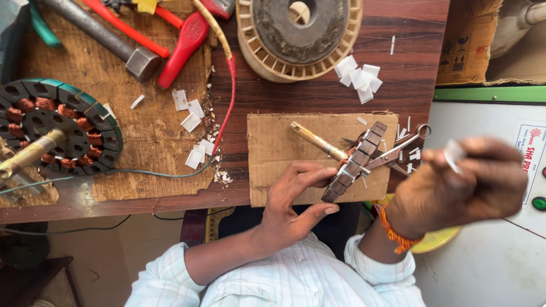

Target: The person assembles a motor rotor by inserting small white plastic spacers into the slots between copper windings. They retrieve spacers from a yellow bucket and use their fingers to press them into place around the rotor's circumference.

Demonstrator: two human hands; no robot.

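Two stators (357, 162) (57, 126), one pair of scissors (398, 149), one hammer (99, 34).

There is one view, from a camera on the person's head, looking almost straight down. It sits close above the work: the person's chest and both sleeves fill the bottom edge, and the forearms run up into the picture from there. The table (318, 96) takes the upper half, its near edge crossing the middle of the picture, with floor showing below it on the left. The left hand (296, 196) lies near the centre, sharp. The right hand (475, 182) is raised nearer the lens, so it looks large and blurred. The stator (57, 125) at the left edge and the white cabinet (489, 250) at the right edge mark how wide the view reaches.
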